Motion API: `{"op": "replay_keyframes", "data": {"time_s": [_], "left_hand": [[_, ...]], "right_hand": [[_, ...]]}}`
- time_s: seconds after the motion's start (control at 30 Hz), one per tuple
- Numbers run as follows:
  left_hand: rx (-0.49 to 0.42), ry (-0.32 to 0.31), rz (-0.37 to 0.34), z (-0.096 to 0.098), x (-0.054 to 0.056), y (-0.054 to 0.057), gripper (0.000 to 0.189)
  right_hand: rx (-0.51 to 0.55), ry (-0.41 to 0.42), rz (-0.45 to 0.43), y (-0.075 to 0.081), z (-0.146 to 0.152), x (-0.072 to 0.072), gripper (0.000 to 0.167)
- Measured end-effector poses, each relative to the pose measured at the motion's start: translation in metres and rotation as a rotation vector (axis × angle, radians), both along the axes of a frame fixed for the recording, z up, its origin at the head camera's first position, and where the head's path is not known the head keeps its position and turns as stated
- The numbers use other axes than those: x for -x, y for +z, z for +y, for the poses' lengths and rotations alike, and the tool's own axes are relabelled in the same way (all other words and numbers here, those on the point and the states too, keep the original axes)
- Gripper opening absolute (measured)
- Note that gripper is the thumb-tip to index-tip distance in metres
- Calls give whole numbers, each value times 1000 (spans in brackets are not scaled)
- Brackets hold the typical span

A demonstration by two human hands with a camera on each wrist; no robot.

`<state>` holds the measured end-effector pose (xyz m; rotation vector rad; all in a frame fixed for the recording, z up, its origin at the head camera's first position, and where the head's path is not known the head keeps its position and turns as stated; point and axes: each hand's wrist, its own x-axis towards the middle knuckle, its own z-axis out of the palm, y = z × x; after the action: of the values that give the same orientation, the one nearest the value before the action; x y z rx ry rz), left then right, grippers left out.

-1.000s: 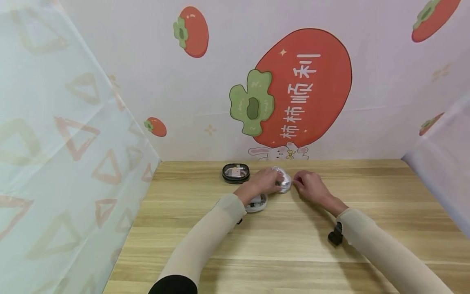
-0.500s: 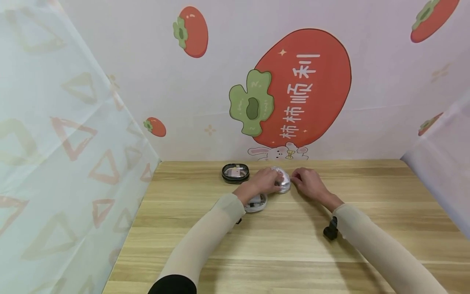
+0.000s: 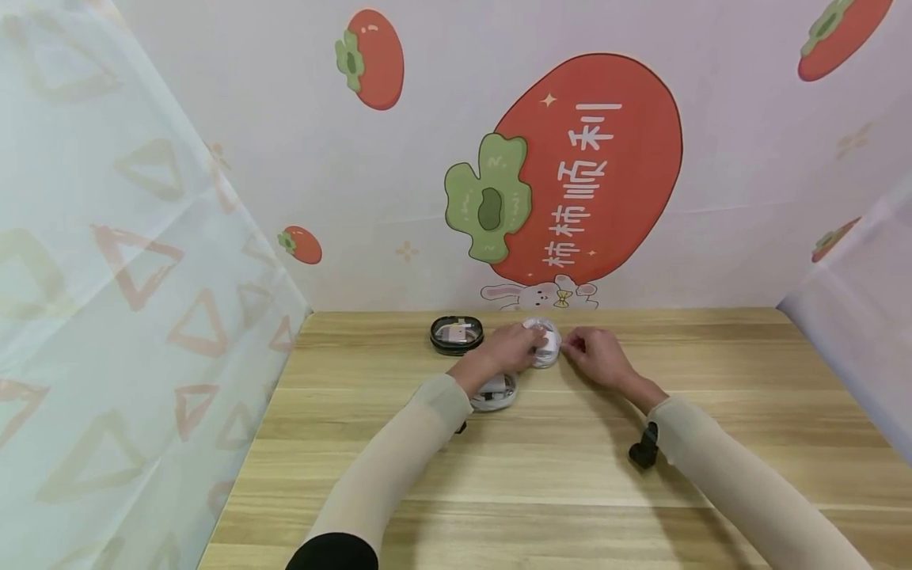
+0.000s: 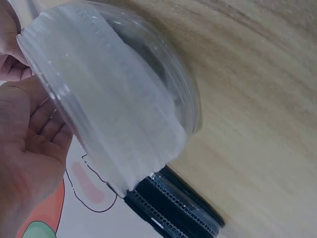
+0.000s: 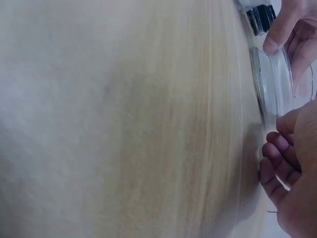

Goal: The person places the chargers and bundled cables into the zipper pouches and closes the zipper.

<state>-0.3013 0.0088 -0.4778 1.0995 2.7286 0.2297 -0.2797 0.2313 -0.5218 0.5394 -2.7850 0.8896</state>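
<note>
In the head view my left hand (image 3: 507,352) grips a round clear case (image 3: 545,345) with a white coiled cable inside, near the back of the table. The left wrist view shows the case close up and tilted, its translucent white side facing the camera. At the case's right end my right hand (image 3: 598,360) pinches the rim between thumb and forefinger, its other fingers loosely curled in the right wrist view. A second clear case (image 3: 496,393) with a white cable lies just below my left wrist, partly covered by it.
A black-rimmed oval case (image 3: 457,336) with a small label lies left of my left hand, by the back wall (image 3: 406,198). All the cases stand on a wood-grain table (image 3: 541,483). A patterned sheet (image 3: 142,317) closes off the left side.
The round case has turned and shifted slightly left and back, so its white coil shows where silvery glare was. My right hand moved a little left along with it.
</note>
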Motion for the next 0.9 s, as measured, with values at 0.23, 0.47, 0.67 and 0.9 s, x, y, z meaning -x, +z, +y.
{"op": "replay_keyframes", "data": {"time_s": [0.23,0.47,0.67,0.9], "left_hand": [[5,69,24,4,-9,7,51],[18,85,50,10,-16,6,44],[43,64,77,10,-15,4,36],[59,48,88,10,-14,4,32]], "right_hand": [[22,-9,-19,-1,-8,-10,8],[54,4,-35,-3,-15,-21,8],[56,19,-9,-4,-19,-25,8],[0,22,10,-1,-17,-27,9]]}}
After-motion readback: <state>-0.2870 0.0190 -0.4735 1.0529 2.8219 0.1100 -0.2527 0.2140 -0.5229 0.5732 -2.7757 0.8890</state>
